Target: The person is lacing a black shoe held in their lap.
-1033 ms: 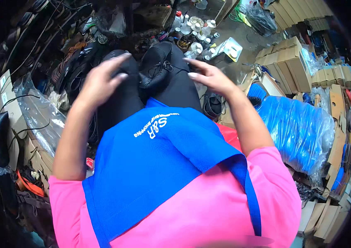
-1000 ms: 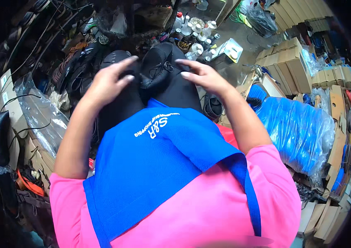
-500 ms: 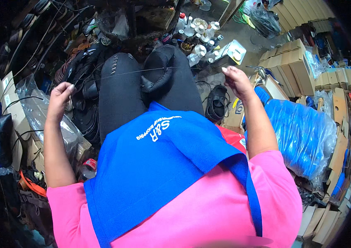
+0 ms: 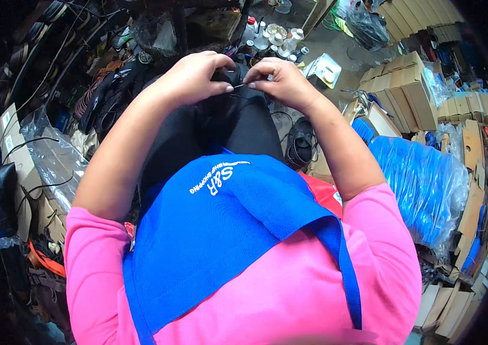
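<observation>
Both my hands are raised close together over my knees. My right hand pinches a thin thread or needle-like strand between thumb and forefinger. Facing it, my left hand has its fingers curled and its thumb tip at the strand's other end; what its fingers grip is hidden in the dark. Below the hands, a dark shoe-like piece rests between my knees, hardly distinguishable from my black trousers. A blue cloth covers my lap and front.
White bottles and a white container stand ahead. A black shoe lies right of my knees, near a plastic-wrapped blue bundle and cardboard boxes. Clear plastic and cords crowd the left.
My hands were wide apart, with a dark thread stretched between them across my knees. They have come together at the middle, farther forward, and the thread no longer spans taut.
</observation>
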{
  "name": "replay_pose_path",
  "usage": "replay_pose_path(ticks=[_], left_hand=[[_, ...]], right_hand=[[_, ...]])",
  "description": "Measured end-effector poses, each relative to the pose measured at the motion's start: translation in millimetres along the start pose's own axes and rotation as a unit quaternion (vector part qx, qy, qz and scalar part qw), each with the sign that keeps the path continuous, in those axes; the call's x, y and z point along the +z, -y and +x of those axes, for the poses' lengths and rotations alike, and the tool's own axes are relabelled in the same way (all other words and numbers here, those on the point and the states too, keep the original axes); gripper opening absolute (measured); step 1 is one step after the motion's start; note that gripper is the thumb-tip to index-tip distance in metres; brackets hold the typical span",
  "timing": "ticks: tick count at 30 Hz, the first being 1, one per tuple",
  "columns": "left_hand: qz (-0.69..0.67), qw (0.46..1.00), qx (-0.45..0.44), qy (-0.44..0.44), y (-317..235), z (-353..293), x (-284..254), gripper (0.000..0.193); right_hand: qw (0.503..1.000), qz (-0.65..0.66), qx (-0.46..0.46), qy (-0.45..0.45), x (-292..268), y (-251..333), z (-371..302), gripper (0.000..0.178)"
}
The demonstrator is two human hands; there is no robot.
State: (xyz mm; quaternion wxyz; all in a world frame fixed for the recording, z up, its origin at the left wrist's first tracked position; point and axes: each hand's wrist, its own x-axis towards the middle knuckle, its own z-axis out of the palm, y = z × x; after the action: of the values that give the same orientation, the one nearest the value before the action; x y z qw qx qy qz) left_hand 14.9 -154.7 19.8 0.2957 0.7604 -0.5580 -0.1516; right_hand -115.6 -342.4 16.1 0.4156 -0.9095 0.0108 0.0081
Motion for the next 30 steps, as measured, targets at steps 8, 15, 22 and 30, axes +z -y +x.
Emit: replay_pose_path(ticks=[8, 15, 22, 30], left_hand=[[-0.245, 0.944, -0.103, 0.194, 29.6, 10.0, 13.4, 0.025], [-0.427, 0.875, -0.115, 0.195, 43.1, 2.2, 23.8, 0.021], [-0.473, 0.847, -0.113, 0.214, 46.1, -5.9, 22.6, 0.035], [-0.354, 0.894, -0.053, 0.269, 43.7, 2.0, 16.5, 0.04]], right_hand=[[0.992, -0.094, -0.066, 0.051, -4.2, -0.3, 8.3, 0.013], [0.993, -0.039, -0.099, 0.041, 10.1, -2.7, 5.3, 0.012], [0.993, -0.043, -0.099, -0.044, 25.5, -3.1, -18.1, 0.017], [0.973, -0.202, -0.102, 0.039, 6.5, 29.7, -11.3, 0.022]])
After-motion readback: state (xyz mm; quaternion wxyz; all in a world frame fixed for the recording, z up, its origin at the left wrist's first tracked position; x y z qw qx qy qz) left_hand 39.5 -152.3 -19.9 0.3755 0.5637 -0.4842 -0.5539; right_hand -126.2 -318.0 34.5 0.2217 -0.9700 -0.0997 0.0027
